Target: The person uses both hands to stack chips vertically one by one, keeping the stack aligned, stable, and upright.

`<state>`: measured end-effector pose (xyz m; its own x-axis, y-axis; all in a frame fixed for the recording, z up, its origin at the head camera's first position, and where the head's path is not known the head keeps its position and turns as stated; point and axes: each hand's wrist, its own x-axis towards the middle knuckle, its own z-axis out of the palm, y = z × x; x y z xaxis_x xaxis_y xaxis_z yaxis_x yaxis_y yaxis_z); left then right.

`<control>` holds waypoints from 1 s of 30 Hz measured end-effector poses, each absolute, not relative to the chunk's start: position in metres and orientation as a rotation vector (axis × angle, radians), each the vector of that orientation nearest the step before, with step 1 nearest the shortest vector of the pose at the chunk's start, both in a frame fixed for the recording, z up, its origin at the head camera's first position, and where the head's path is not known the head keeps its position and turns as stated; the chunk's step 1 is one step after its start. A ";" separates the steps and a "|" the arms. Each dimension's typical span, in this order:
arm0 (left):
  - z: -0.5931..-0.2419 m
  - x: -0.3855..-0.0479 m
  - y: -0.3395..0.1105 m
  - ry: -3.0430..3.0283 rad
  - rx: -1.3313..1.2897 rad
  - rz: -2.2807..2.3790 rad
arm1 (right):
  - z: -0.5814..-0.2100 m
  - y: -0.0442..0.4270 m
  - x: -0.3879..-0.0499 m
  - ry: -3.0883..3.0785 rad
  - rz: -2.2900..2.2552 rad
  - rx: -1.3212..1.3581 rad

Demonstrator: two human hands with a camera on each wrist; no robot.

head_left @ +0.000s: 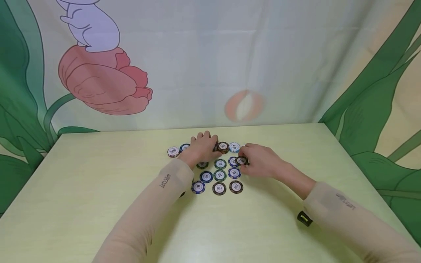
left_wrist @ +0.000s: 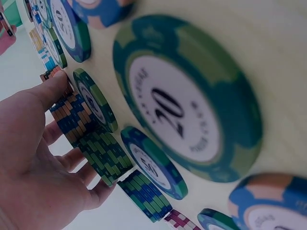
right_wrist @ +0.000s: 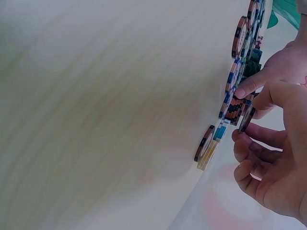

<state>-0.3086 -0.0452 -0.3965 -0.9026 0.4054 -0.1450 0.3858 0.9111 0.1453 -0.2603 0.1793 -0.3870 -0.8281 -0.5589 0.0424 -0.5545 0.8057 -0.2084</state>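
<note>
My left hand [head_left: 201, 147] reaches over the back row of stacked poker chips. In the left wrist view, its thumb lies in front of the row, against a brown stack. Its fingers curl behind a blue-and-orange stack [left_wrist: 74, 117] and a green stack [left_wrist: 105, 158]. My right hand [head_left: 263, 159] pinches one dark poker chip [head_left: 241, 160] between thumb and fingers, just above the right-hand chips. Single chips lie flat in front of the row, among them a green 20 chip [left_wrist: 177, 105] and a brown 100 chip [head_left: 219, 188]. The left hand hides part of the row.
A white 500 stack [head_left: 173, 151] stands at the row's left end. Toward the right are a brown stack [head_left: 223, 147] and a light-blue stack [head_left: 234, 147]. A printed cloth [head_left: 197, 73] hangs behind the pale table [head_left: 98, 190].
</note>
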 end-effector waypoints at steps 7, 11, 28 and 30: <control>-0.398 -0.311 -0.048 2.908 0.604 0.208 | -0.392 0.173 -0.268 3.007 -0.367 -0.927; -0.400 -0.313 -0.049 2.905 0.613 0.237 | -0.395 0.169 -0.272 3.029 -0.371 -0.924; -0.401 -0.314 -0.048 2.889 0.581 0.323 | -0.403 0.153 -0.291 3.080 -0.380 -0.891; -0.401 -0.313 -0.047 2.889 0.580 0.318 | -0.403 0.151 -0.292 3.089 -0.371 -0.892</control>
